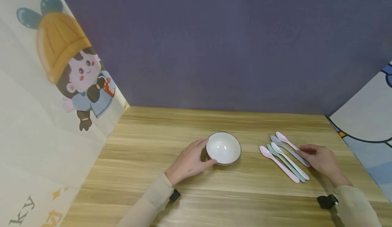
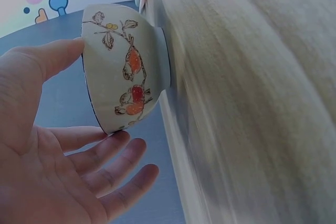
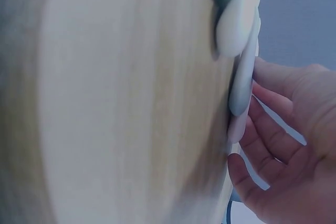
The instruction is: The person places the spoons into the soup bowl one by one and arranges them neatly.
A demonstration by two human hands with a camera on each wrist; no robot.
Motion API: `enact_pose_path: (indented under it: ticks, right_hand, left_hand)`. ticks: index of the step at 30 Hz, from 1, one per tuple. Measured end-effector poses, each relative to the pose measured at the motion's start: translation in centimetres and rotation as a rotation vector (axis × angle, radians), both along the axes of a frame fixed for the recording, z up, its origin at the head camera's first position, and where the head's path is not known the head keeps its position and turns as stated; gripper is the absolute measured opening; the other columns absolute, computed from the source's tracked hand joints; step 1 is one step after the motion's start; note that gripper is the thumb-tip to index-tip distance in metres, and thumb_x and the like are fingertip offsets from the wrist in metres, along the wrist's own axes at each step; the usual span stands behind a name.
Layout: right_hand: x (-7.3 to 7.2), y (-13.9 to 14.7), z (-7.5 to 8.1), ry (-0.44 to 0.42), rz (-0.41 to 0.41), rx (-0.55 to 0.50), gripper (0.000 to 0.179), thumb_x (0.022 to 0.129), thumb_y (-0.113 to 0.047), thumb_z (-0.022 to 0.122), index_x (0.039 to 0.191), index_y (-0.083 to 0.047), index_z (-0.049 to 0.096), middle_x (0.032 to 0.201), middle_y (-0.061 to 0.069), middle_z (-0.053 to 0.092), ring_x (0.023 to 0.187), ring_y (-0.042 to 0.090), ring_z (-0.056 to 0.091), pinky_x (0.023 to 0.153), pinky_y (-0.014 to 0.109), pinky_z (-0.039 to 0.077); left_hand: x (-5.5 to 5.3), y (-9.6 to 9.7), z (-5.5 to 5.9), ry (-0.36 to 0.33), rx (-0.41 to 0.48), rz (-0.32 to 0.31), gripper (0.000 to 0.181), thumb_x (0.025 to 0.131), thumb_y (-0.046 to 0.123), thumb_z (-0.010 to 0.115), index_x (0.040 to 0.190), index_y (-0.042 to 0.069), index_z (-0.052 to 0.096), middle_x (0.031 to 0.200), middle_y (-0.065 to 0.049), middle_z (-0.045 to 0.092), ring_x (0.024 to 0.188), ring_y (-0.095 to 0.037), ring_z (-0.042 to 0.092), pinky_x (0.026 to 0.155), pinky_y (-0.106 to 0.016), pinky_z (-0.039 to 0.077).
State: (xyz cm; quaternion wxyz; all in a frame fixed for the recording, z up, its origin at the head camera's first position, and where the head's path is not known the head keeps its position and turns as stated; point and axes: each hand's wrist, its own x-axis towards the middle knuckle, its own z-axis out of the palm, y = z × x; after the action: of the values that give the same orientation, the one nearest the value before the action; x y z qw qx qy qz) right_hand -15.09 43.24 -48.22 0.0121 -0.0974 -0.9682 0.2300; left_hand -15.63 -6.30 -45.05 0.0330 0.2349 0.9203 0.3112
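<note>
A white bowl (image 1: 223,148) with a dark rim stands upright on the table; in the left wrist view its outer wall bears a branch with orange-red fruit. My left hand (image 1: 191,159) grips its rim from the left, thumb on the near side and forefinger on the far side, other fingers spread. Towards the right, my right hand (image 1: 320,159) pinches the handle of the far pink spoon (image 1: 283,137), thumb over the grey spoon (image 1: 277,140). The handle end of the pink spoon is hidden by the hand. A white spoon (image 1: 288,159), a green spoon (image 1: 283,160) and a near pink spoon (image 1: 280,164) lie alongside.
The wood-grain table (image 1: 147,135) meets a dark blue panel (image 1: 214,50) at the back. A cartoon-printed panel (image 1: 33,125) borders the left side, another printed panel (image 1: 364,118) the right. Both wrists carry black devices.
</note>
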Motion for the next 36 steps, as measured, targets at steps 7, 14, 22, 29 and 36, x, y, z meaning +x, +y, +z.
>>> enact_pose_path:
  ticks: [7,14,22,29,36]
  right_hand:
    - [0.03,-0.08,0.32,-0.018,0.017,0.009,0.055,0.105,-0.041,0.068,0.127,0.009,0.071,0.126,0.036,0.069,0.11,0.053,0.065,0.082,0.058,0.055]
    - [-0.14,0.02,0.31,-0.02,0.028,0.022,0.056,0.104,-0.042,0.068,0.126,0.009,0.071,0.124,0.035,0.07,0.107,0.051,0.067,0.08,0.056,0.056]
    - [-0.12,0.28,0.21,-0.022,0.043,0.023,0.052,0.104,-0.038,0.069,0.125,0.01,0.071,0.12,0.035,0.071,0.104,0.048,0.068,0.077,0.053,0.057]
    - [0.15,0.36,0.27,0.0,0.046,0.011,0.047,0.103,-0.033,0.072,0.121,0.01,0.073,0.116,0.034,0.073,0.101,0.046,0.07,0.071,0.042,0.057]
    - [0.31,0.61,0.28,0.029,0.045,0.002,0.044,0.101,-0.033,0.075,0.118,0.008,0.075,0.111,0.03,0.076,0.093,0.038,0.072,0.067,0.03,0.051]
  left_hand:
    - [-0.08,0.01,-0.16,0.01,-0.002,0.0,0.085,0.094,0.053,0.077,0.161,0.009,0.047,0.159,-0.014,0.056,0.148,-0.034,0.052,0.119,-0.057,0.046]
    - [-0.03,-0.08,-0.27,0.007,0.002,-0.004,0.086,0.095,0.054,0.076,0.161,0.007,0.047,0.16,-0.015,0.055,0.149,-0.035,0.051,0.12,-0.058,0.045]
    - [-0.15,-0.11,-0.04,0.033,-0.021,-0.012,0.086,0.094,0.055,0.076,0.161,0.009,0.048,0.158,-0.014,0.057,0.146,-0.035,0.054,0.119,-0.057,0.047]
    - [-0.12,-0.08,0.12,0.023,-0.041,-0.007,0.085,0.094,0.057,0.075,0.16,0.009,0.048,0.159,-0.013,0.056,0.147,-0.034,0.053,0.118,-0.058,0.047]
    - [-0.18,-0.07,-0.03,0.03,-0.04,-0.008,0.085,0.094,0.056,0.075,0.16,0.01,0.049,0.158,-0.013,0.056,0.146,-0.034,0.054,0.118,-0.058,0.047]
